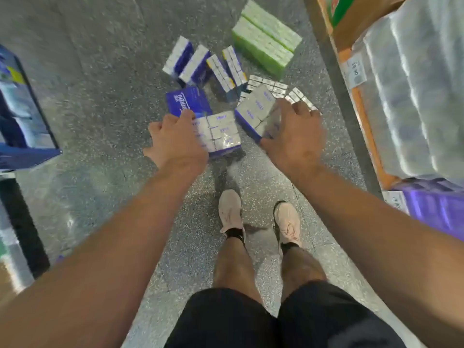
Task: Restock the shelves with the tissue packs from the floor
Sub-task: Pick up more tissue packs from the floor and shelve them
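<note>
Tissue packs are lying blue and white on the floor; left hand is gripping one, right hand grasping a tilted pack.

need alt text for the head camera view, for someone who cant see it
Seen from above, a person reaches down with both hands, the left hand and the right hand each gripping a blue tissue pack from a scattered pile on the speckled floor. A green pack lies beyond; stocked shelves stand at right.
</note>
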